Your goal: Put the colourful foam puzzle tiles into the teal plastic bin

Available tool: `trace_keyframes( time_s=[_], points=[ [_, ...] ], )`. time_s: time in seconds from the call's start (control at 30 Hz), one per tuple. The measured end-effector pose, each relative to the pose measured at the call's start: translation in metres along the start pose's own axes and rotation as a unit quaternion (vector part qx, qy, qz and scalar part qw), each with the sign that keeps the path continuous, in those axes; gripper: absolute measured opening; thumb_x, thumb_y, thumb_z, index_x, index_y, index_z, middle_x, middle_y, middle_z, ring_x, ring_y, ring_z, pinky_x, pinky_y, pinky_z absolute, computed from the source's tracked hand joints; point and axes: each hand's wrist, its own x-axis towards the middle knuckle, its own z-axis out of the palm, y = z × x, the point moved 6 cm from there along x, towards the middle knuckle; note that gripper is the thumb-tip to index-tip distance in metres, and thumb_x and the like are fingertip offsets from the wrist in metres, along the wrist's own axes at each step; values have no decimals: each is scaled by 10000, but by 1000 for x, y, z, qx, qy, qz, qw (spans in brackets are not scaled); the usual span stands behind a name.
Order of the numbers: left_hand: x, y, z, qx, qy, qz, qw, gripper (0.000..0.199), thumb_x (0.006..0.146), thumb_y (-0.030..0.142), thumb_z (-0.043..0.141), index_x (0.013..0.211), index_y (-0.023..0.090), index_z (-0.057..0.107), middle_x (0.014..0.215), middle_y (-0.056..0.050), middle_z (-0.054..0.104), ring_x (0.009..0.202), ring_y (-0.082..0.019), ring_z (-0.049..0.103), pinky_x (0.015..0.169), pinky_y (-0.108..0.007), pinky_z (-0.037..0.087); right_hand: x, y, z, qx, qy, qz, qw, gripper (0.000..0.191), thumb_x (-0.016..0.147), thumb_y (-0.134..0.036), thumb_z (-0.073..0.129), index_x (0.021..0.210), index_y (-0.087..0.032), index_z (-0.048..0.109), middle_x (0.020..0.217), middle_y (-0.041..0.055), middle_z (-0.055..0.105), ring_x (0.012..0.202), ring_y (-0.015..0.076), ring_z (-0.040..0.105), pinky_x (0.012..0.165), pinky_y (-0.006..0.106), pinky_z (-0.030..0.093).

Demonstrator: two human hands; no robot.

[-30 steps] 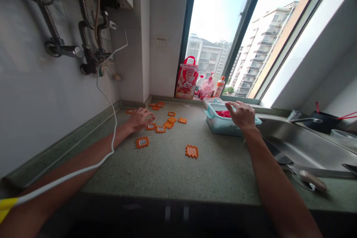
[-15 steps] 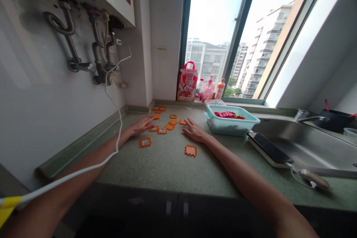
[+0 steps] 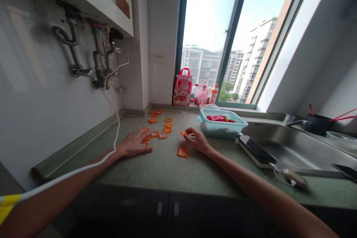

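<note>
My left hand (image 3: 136, 143) lies palm down with its fingers spread, partly covering orange tiles with notched edges. A windowed orange tile (image 3: 143, 144) shows between its thumb and fingers. Farther right, my right hand (image 3: 198, 140) pinches a small orange notched tile (image 3: 183, 133) between thumb and fingertips. Closer to me on the counter rests a plain square orange tile (image 3: 182, 152). Between the hands, a windowed tile (image 3: 163, 135) lies in a curving row of tiles, with a frame-shaped tile (image 3: 168, 119) at its far end.
A light-blue tub (image 3: 223, 129) with red and pink pieces stands right of my right hand. Beyond it come a phone (image 3: 256, 148) on a pale block and a steel sink (image 3: 295, 152). A white cable (image 3: 116, 134) hangs across my left forearm. Bottles (image 3: 203, 95) line the windowsill.
My left hand has drawn nearer and settled over the windowed tiles. My right hand, flat and spread before, has closed its fingers on a small orange tile. The view has shifted slightly.
</note>
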Motion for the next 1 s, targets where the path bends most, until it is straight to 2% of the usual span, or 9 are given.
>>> trace_keyframes(
  time_s=[0.07,0.17,0.27,0.37,0.5,0.6,0.7,0.8,1.0],
  points=[
    [10,0,1,-1,11,0,1000,1016,859,886,468,1689,358,214,1750,-121,215,1603,-437,177,1231,-722,154,-19,-13,-7,36,-6,-22,999,298,988,-498,614,1107,-230,665,1102,61,735,955,199,709,849,333,584],
    [32,5,0,-4,31,10,999,1050,863,887,452,1694,279,243,1738,-137,256,1592,-419,230,1249,-653,198,-40,-37,-10,18,-68,-67,995,283,1039,-458,566,1210,-247,647,1168,82,703,992,193,696,893,331,575],
    [57,15,-1,-12,55,27,998,1068,860,889,463,1679,224,302,1715,-159,314,1564,-395,310,1256,-563,246,-49,-56,-4,-39,-144,-117,982,247,1011,-449,639,1158,-254,683,1167,90,695,1025,211,681,956,348,542],
    [75,24,-1,-26,67,47,996,1044,853,883,496,1649,218,375,1690,-165,366,1540,-388,360,1250,-523,270,-45,-60,1,-86,-158,-123,976,236,936,-427,747,1088,-252,705,1075,69,719,1000,222,676,922,333,531],
    [83,28,-1,-54,74,91,992,935,904,828,490,1613,221,434,1649,-152,445,1522,-362,396,1250,-498,278,-29,-51,10,-125,-131,-125,975,206,885,-359,781,1055,-260,719,980,39,738,913,208,683,867,306,520],
    [81,26,-11,-99,139,121,978,733,1020,691,394,1556,205,508,1550,-139,566,1426,-309,515,1210,-455,350,-2,-39,19,-146,-89,-117,978,186,901,-366,762,1044,-252,722,980,46,742,901,210,688,860,308,518],
    [81,17,-25,-103,205,120,966,536,1070,514,356,1383,220,676,1360,-118,691,1279,-292,603,1129,-465,425,34,-25,29,-175,-5,-70,982,198,953,-377,713,1095,-240,708,1045,69,736,956,225,685,881,326,514],
    [83,1,-33,-91,204,119,968,431,1042,428,425,1194,238,780,1216,-103,740,1165,-291,636,1068,-472,459,61,-14,41,-201,47,-24,978,236,1000,-417,653,1163,-251,688,1124,80,725,1035,236,672,894,329,506],
    [83,-22,-34,-141,138,152,968,339,926,491,635,1059,259,842,1151,-71,776,1094,-254,681,1028,-393,495,72,4,63,-230,-44,-6,972,299,990,-541,649,1093,-272,729,1009,61,750,992,228,664,871,310,478]
  ],
)
